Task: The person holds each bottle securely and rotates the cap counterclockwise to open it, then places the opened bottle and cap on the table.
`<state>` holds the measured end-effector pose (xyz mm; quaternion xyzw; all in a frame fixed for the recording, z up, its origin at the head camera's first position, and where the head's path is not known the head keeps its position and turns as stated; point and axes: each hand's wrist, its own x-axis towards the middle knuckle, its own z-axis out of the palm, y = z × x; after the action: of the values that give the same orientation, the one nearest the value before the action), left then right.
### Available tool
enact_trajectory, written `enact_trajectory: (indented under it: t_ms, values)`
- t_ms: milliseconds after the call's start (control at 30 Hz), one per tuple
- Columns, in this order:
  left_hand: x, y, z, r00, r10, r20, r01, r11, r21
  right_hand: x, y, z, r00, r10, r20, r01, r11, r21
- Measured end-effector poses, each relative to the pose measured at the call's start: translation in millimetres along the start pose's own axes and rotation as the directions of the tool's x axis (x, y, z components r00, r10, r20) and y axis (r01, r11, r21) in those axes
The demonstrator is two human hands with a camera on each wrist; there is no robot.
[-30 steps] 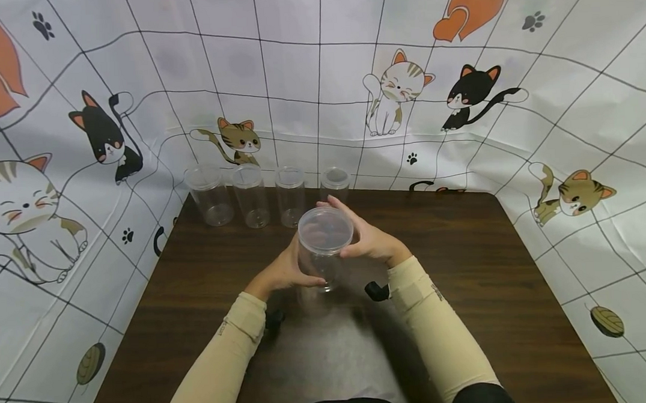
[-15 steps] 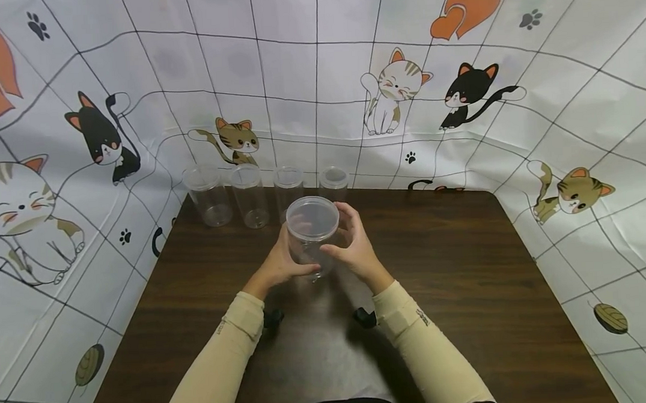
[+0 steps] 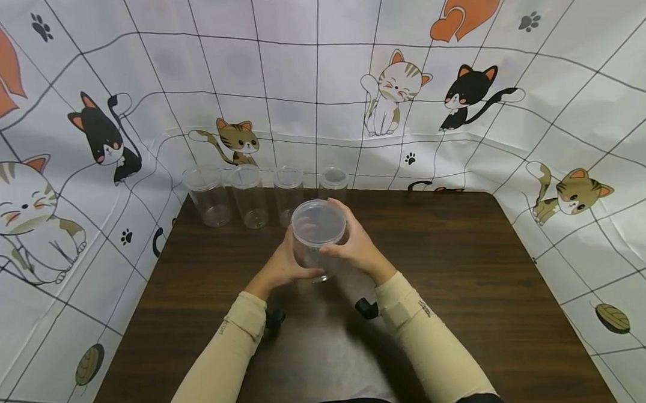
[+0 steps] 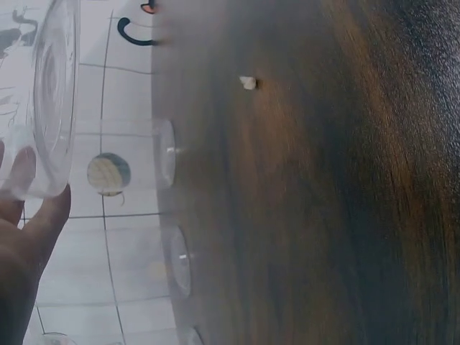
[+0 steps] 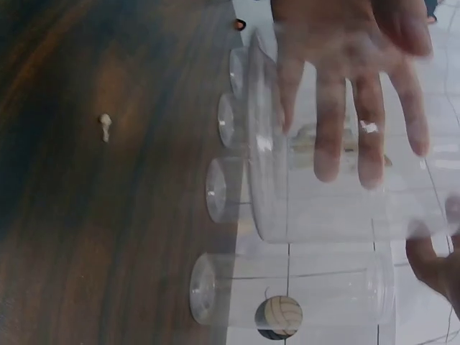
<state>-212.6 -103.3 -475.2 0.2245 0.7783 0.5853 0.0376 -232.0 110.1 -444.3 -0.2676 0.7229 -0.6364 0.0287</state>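
Observation:
A clear plastic jar (image 3: 317, 253) with a clear lid (image 3: 318, 221) is held upright between both hands at the middle of the table, raised above its surface. My left hand (image 3: 282, 266) grips the jar low on the left, the thumb across the front near the base. My right hand (image 3: 360, 245) holds it from the upper right, thumb at the front just below the lid. Through the transparent wall of the jar (image 5: 330, 208), spread fingers show on its far side in the right wrist view. Nothing shows inside the jar.
Several clear jars stand in a row at the table's back left, including a wide one (image 3: 209, 197) and a small one (image 3: 334, 182). A tiny whitish bit (image 4: 248, 83) lies on the brown wooden table (image 3: 457, 292). A cat-patterned sheet (image 3: 295, 64) hangs behind.
The jar has shifted slightly left and away from the body, then a little back. My right hand has moved left with it; its fingers loosened at the side and now wrap the jar again.

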Motion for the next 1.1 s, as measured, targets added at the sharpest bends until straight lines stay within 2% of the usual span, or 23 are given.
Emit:
enact_trajectory:
  t_ms: [133, 300, 433, 600, 667, 833, 967, 1100]
  values:
    - [5.4, -20.8, 3.7, 1.000, 0.008, 0.025, -0.008, 1.000, -0.008, 2.0, 2, -8, 0.996, -0.023, 0.084, 0.014, 0.994, 0.107]
    - [7.9, -29.3, 4.3, 0.999, 0.028, 0.047, -0.027, 0.999, -0.027, 3.0, 4, -11, 0.990, -0.053, 0.128, 0.030, 0.984, 0.176]
    - [7.6, -29.6, 4.6, 0.999, 0.028, 0.040, -0.026, 0.999, -0.037, 2.6, 6, -10, 0.993, -0.066, 0.097, 0.044, 0.975, 0.217]
    - [7.6, -30.8, 5.3, 0.999, 0.015, 0.035, -0.013, 0.999, -0.049, 2.2, 3, -9, 0.999, -0.047, 0.023, 0.039, 0.964, 0.262]
    - [8.6, -33.7, 5.9, 0.998, 0.033, 0.046, -0.030, 0.997, -0.077, 3.0, -1, -11, 0.999, -0.047, -0.006, 0.047, 0.955, 0.292]
    - [12.0, -42.3, 6.9, 0.992, 0.112, 0.066, -0.098, 0.978, -0.187, 6.3, -10, -17, 0.991, -0.118, -0.066, 0.135, 0.887, 0.442]
    - [12.4, -45.7, 6.6, 0.992, 0.110, 0.058, -0.096, 0.975, -0.202, 6.4, -13, -23, 0.982, -0.175, -0.072, 0.186, 0.827, 0.530]
    - [12.3, -46.9, 6.1, 0.994, 0.096, 0.053, -0.083, 0.976, -0.203, 5.3, -15, -29, 0.979, -0.192, -0.068, 0.192, 0.759, 0.622]
